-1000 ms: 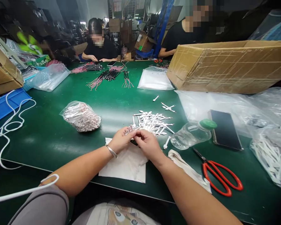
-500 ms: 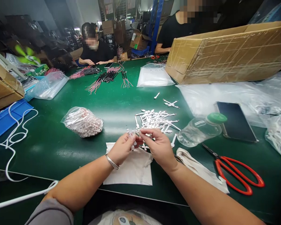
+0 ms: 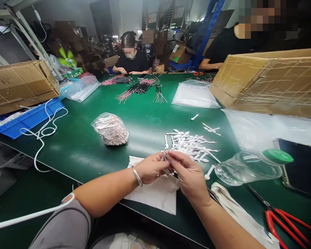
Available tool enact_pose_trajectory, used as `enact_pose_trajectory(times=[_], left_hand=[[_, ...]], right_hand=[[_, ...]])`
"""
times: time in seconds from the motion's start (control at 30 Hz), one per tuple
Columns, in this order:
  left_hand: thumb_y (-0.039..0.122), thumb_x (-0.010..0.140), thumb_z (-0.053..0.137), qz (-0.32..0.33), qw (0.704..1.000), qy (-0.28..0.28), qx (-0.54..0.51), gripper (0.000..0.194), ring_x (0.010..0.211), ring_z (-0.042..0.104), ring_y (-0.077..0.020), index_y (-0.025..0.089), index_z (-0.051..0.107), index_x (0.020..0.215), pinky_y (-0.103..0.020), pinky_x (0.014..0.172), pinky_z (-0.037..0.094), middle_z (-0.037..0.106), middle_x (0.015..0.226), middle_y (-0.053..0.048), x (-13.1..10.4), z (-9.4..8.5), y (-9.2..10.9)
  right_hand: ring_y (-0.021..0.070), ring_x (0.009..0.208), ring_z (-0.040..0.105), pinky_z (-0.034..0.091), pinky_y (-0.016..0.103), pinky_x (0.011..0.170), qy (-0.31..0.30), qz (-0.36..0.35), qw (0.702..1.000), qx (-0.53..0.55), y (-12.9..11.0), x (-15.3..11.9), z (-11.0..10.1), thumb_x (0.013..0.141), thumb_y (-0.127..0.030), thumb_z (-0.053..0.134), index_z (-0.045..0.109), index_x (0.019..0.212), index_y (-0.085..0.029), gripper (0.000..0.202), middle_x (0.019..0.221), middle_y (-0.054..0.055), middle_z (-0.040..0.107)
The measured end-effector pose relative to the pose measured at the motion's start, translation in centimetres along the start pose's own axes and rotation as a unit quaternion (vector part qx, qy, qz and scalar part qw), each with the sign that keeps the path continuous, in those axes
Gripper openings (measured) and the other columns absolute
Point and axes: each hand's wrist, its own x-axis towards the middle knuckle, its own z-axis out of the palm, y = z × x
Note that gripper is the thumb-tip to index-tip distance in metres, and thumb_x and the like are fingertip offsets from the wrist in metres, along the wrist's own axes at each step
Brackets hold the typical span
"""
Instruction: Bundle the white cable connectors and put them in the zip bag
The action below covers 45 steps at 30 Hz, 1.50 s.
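My left hand (image 3: 153, 167) is closed around several small white connector pieces (image 3: 166, 157), their ends poking up between the fingers. Thumb and fingers of my right hand (image 3: 188, 169) pinch at the same pieces, and the two hands touch. Just behind them lies a loose pile of short white cables (image 3: 189, 143) on the green table (image 3: 80, 138). Under my hands is a white cloth (image 3: 155, 199). A clear bag packed with white cables (image 3: 111, 129) sits to the left.
On the right are a clear bottle with a green lid (image 3: 251, 166), a phone (image 3: 300, 166), red-handled scissors (image 3: 282, 221) and a large carton (image 3: 269, 83). A blue tray (image 3: 26, 124) and white cord (image 3: 43, 133) lie left. Two people sit across the table.
The view has swung left, so things appear further right. My right fingers have come closer over the pieces in my left hand, and both hands stay together.
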Motion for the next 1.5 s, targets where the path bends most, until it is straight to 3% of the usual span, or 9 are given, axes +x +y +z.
enact_pose_trajectory(times=[0.13,0.27,0.4,0.53,0.67,0.77,1.0,1.27,1.5], left_hand=[[0.032,0.061,0.076,-0.052,0.996,0.024,-0.074,0.039,0.07,0.053,-0.0094,0.015,0.057,0.09,-0.022,0.068,0.038,0.056,0.077,-0.001,0.5,-0.1,0.0],[0.034,0.068,0.07,-0.063,0.992,0.06,-0.091,0.034,0.067,0.053,-0.0099,0.017,0.054,0.092,-0.023,0.066,0.04,0.055,0.075,0.0,0.6,0.0,0.2],[0.036,0.08,0.055,0.065,0.99,0.114,0.046,0.022,0.07,0.052,-0.0091,0.015,0.052,0.084,-0.024,0.073,0.04,0.054,0.075,-0.001,0.8,-1.0,1.0],[0.033,0.087,0.044,0.275,0.891,0.178,0.315,0.022,0.083,0.052,-0.0108,0.014,0.056,0.088,-0.023,0.081,0.038,0.058,0.087,-0.004,1.8,-3.7,2.1],[0.032,0.085,0.045,0.243,0.84,0.223,0.431,0.02,0.074,0.052,-0.0103,0.014,0.055,0.089,-0.021,0.071,0.04,0.059,0.081,-0.002,3.3,-6.1,1.8],[0.033,0.083,0.049,0.221,0.838,0.233,0.441,0.018,0.066,0.05,-0.01,0.016,0.055,0.086,-0.021,0.063,0.039,0.058,0.073,0.0,3.9,-6.7,1.0],[0.026,0.088,0.039,0.223,0.846,0.234,0.424,0.019,0.068,0.053,-0.0091,0.016,0.049,0.101,-0.022,0.066,0.041,0.066,0.098,-0.008,3.6,-6.0,1.0],[0.025,0.085,0.045,0.198,0.888,0.215,0.356,0.021,0.071,0.055,-0.0087,0.013,0.054,0.099,-0.022,0.071,0.042,0.066,0.095,-0.008,4.1,-6.1,0.8],[0.029,0.087,0.043,0.206,0.876,0.211,0.381,0.021,0.077,0.056,-0.0102,0.015,0.054,0.098,-0.022,0.074,0.042,0.066,0.096,-0.006,3.9,-6.1,0.8]], right_hand=[[0.0217,0.109,0.053,0.037,0.044,0.099,-0.045,-0.028,0.997,-0.058,0.3,0.2,0.1,0.085,-0.032,0.052,0.063,0.11,-0.027,0.028,0.114,0.005,0.061],[0.0206,0.124,0.04,0.026,0.046,0.106,-0.098,-0.112,0.975,-0.163,0.3,0.0,0.7,0.091,-0.029,0.04,0.039,0.134,-0.029,0.043,0.127,0.005,0.053],[0.0227,0.124,0.04,0.031,0.046,0.103,-0.1,-0.113,0.971,-0.188,0.5,-0.5,0.9,0.089,-0.031,0.044,0.028,0.139,-0.028,0.053,0.138,0.007,0.04],[0.0223,0.11,0.052,0.039,0.041,0.096,-0.071,-0.077,0.978,-0.181,0.2,-0.1,0.3,0.088,-0.035,0.046,0.054,0.119,-0.022,0.035,0.12,0.008,0.056],[0.0215,0.093,0.06,0.043,0.038,0.089,-0.054,-0.012,0.985,-0.165,0.0,0.6,-0.2,0.083,-0.04,0.053,0.067,0.091,-0.02,0.026,0.094,0.006,0.067],[0.0219,0.089,0.062,0.044,0.038,0.086,-0.055,0.041,0.987,-0.145,0.3,0.8,-0.3,0.081,-0.043,0.056,0.068,0.09,-0.021,0.028,0.091,0.006,0.068],[0.0215,0.089,0.063,0.045,0.037,0.086,-0.053,0.098,0.99,-0.091,0.9,0.9,-0.3,0.078,-0.046,0.059,0.068,0.092,-0.021,0.03,0.091,0.005,0.068],[0.0233,0.089,0.063,0.045,0.041,0.088,-0.056,0.109,0.99,-0.068,1.0,0.9,-0.4,0.077,-0.046,0.06,0.067,0.093,-0.019,0.032,0.092,0.007,0.068],[0.024,0.09,0.063,0.045,0.042,0.088,-0.057,0.113,0.99,-0.064,1.3,1.0,-0.5,0.076,-0.047,0.06,0.067,0.093,-0.019,0.034,0.091,0.008,0.069]])
